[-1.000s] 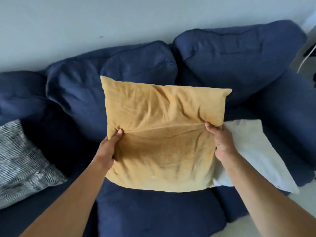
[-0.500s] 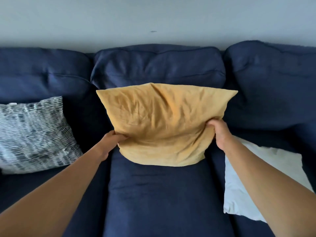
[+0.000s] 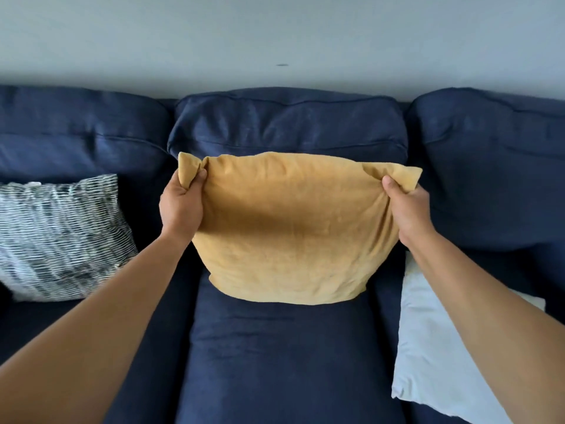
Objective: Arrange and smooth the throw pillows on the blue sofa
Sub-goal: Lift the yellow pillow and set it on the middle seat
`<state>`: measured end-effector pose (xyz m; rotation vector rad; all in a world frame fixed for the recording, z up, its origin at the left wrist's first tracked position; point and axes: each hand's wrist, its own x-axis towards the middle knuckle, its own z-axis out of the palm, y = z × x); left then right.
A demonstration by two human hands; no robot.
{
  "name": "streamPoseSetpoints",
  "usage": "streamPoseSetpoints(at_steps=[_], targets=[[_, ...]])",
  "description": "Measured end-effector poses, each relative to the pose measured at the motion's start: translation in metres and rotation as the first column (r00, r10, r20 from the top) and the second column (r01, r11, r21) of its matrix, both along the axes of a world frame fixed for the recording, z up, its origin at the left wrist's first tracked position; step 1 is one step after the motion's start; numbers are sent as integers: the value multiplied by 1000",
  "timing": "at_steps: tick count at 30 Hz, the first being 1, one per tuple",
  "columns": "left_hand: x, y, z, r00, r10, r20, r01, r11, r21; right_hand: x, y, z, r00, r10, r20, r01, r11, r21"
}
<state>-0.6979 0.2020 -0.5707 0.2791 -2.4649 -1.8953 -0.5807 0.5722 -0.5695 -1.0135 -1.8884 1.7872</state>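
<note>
Nearest, a plain white fabric pillow (image 3: 434, 347) lies flat on the right seat of the dark blue fabric sofa (image 3: 275, 362). On the middle seat a mustard-yellow square throw pillow (image 3: 293, 231) stands against the back cushion, the left hand (image 3: 182, 206) and right hand (image 3: 408, 209) each pinching one of its upper corners between curled fingers and thumb. A black-and-white striped woven pillow (image 3: 58, 237) leans at the left, and the pale grey wall (image 3: 275, 32) rises behind.

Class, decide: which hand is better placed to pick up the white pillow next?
Probably right: the right hand grips the yellow pillow beside the white pillow; the left hand grips its far corner.
</note>
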Motion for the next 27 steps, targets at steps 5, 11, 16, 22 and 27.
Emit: streamPoseSetpoints(at_steps=[5, 11, 16, 22, 27], targets=[[7, -4, -10, 995, 92, 41, -91, 995, -31, -7, -14, -3, 1000, 14, -15, -13, 999, 45], [1, -2, -19, 983, 124, 133, -125, 992, 4, -5, -23, -23, 998, -26, 50, 28, 999, -40], [-9, 1, -5, 979, 187, 82, -194, 978, 78, -14, -21, -11, 999, -37, 15, 37, 999, -3], [2, 6, -12, 976, 176, 132, -183, 982, 48, -1, -23, -11, 995, -5, 95, 12, 997, -70], [7, 16, 17, 975, 197, 106, -190, 979, -77, 20, -21, 1, 993, 8, 116, -1, 998, -57]])
